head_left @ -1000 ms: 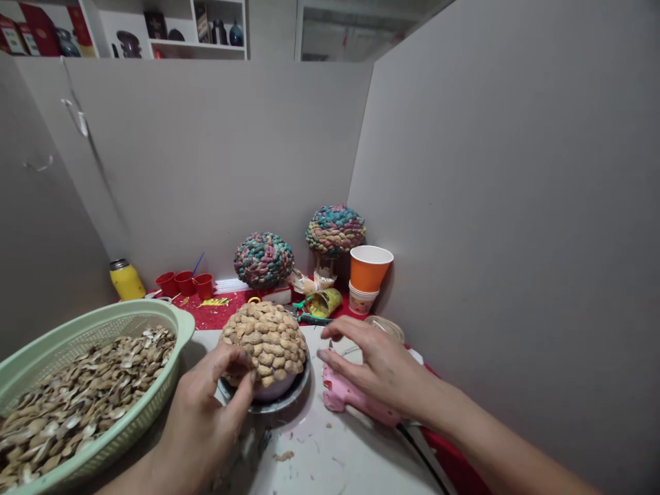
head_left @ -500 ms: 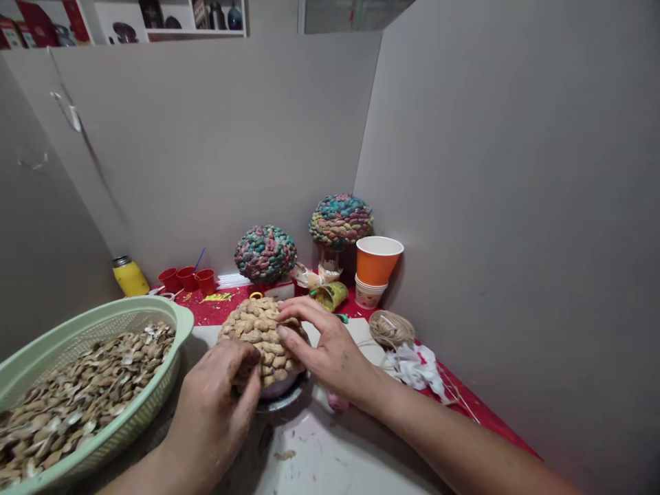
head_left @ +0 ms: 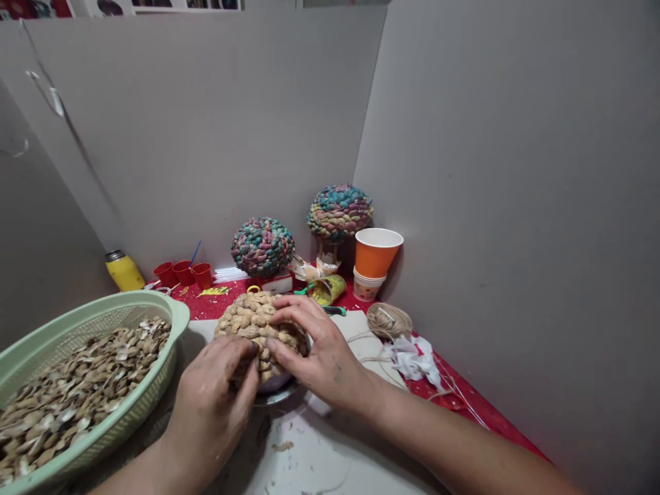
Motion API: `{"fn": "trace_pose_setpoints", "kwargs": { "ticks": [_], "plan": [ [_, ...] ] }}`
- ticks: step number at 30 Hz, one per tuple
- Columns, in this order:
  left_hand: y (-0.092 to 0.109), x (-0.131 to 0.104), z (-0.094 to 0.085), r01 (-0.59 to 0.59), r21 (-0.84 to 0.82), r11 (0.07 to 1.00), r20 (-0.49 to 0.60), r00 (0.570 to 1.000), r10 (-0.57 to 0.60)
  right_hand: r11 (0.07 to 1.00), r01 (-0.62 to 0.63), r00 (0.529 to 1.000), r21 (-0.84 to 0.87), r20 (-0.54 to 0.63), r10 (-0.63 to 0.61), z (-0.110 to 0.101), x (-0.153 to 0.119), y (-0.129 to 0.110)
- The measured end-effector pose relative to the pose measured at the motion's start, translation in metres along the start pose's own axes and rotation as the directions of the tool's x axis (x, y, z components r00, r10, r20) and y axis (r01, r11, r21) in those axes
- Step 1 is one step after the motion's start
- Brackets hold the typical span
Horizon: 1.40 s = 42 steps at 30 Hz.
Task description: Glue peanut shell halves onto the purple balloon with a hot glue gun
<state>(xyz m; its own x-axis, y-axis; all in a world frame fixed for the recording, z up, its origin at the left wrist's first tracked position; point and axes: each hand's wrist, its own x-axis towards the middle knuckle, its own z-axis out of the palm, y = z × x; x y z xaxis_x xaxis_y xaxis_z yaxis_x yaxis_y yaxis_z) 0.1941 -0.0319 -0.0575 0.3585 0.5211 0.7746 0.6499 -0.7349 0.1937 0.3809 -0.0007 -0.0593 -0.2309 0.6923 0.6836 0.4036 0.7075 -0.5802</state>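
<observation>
A dome covered in rows of peanut shells (head_left: 249, 313) sits in front of me, with a bare purple patch at its lower side and a dark shallow dish (head_left: 284, 394) beneath. My left hand (head_left: 214, 392) is closed at the dome's near left side, thumb and forefinger pinched against the shells. Whatever lies between those fingertips is hidden. My right hand (head_left: 322, 350) rests over the dome's right side with fingers apart, the thumb touching the shells near the middle. Left of my left hand stands a green colander (head_left: 178, 313) holding many loose shell halves (head_left: 87, 395).
Two painted shell balls (head_left: 262, 246) (head_left: 340, 212) stand at the back wall. Right of them are an orange cup (head_left: 378, 253) stacked on paper cups, a twine ball (head_left: 388, 321) and crumpled white plastic (head_left: 415, 357). Small red cups (head_left: 183, 272) and a yellow bottle (head_left: 125, 271) stand back left.
The view has tilted down slightly, so the background sits higher. Both hands keep to the dome; the right thumb and fingers have slid a little toward the left.
</observation>
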Motion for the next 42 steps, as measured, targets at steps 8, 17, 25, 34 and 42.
{"fn": "trace_pose_setpoints", "kwargs": {
  "ticks": [8,17,25,34,42],
  "plan": [
    [-0.003,-0.004,-0.001,-0.044,-0.011,0.999,-0.057,0.997,0.043,0.999,0.012,1.000,-0.046,-0.018,-0.013,0.008,-0.002,0.000],
    [-0.013,-0.011,-0.005,0.077,-0.095,0.992,-0.081,0.993,-0.085,0.999,0.015,1.000,-0.042,-0.017,-0.016,0.006,-0.002,-0.003],
    [-0.018,-0.020,0.004,0.048,-0.054,0.997,-0.066,0.996,-0.052,0.999,0.013,1.000,-0.049,-0.022,-0.014,0.007,-0.002,-0.004],
    [-0.014,-0.024,0.006,0.011,-0.020,1.000,-0.076,0.997,-0.013,0.999,0.007,1.000,-0.048,-0.020,-0.007,0.009,-0.005,-0.004],
    [-0.019,-0.027,0.010,-0.021,-0.020,1.000,-0.079,0.997,0.019,0.999,0.003,1.000,-0.045,-0.010,-0.003,0.010,-0.006,-0.002]
  ]
}}
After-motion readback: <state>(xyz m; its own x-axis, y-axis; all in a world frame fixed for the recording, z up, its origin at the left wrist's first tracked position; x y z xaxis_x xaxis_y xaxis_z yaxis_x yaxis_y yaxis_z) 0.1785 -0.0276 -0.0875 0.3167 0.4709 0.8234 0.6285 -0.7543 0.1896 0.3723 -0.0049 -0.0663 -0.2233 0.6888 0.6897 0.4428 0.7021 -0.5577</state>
